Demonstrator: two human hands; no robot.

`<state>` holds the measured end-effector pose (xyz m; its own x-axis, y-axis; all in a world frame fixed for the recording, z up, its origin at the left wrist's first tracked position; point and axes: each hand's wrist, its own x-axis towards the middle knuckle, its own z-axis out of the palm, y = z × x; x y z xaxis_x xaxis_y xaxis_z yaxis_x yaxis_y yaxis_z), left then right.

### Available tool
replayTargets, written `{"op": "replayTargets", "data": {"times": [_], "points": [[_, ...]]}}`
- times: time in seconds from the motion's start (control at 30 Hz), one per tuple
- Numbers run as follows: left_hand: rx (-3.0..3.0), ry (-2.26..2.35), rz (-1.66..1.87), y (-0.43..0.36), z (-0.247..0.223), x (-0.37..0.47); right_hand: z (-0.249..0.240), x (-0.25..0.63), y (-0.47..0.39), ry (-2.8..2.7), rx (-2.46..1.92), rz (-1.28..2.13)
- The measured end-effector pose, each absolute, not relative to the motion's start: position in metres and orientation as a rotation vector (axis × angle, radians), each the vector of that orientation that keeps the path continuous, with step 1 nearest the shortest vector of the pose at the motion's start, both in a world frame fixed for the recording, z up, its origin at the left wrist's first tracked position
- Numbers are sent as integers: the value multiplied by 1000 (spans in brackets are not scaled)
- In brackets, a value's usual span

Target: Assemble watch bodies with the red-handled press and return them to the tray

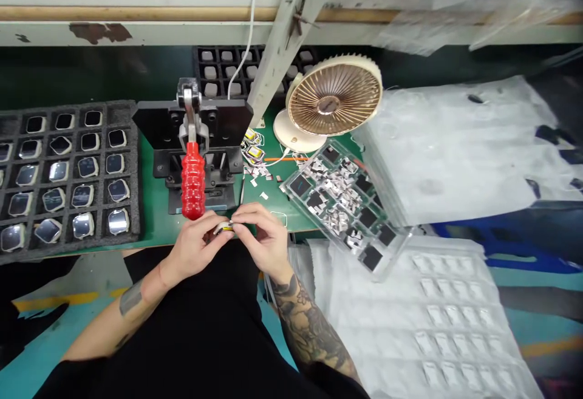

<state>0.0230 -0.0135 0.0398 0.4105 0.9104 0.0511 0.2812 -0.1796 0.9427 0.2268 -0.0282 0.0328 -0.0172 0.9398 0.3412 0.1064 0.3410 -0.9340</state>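
The fingers (pixel 217 241) of the left hand (pixel 194 246) grasped a small rounded part (pixel 223 227), thumb along its near side and index finger along its far side, so that it lay between the two tips. The part, pale-edged with a yellow patch, stuck out from that grip toward the right hand (pixel 264 238). There the right thumb and index finger came together at its right end; whether they pinched the part or merely touched it, one could not tell. The far fingers of each hand were curled, and the hands nearly met across the part.

All this took place at the near edge of the green table (pixel 155 204), just in front of the clamp press (pixel 203 162), whose red handle (pixel 193 180) pointed down toward the left hand. Left of the press stood a black foam tray (pixel 122 110) of watch-like pieces (pixel 84 195). To the right, a clear plastic tray (pixel 291 189) with dark squares and white scraps jutted over the table's edge, near the base of a fan (pixel 334 95).
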Motion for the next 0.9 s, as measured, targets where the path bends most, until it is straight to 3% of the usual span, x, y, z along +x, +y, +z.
{"op": "replayTargets", "data": {"times": [0.2,0.9], "points": [[1314,970,714,-14,36,28,34,238,-41,-1710,-1060,765],[1508,878,610,-16,42,68,24,269,-97,-1729,-1223,331]]}}
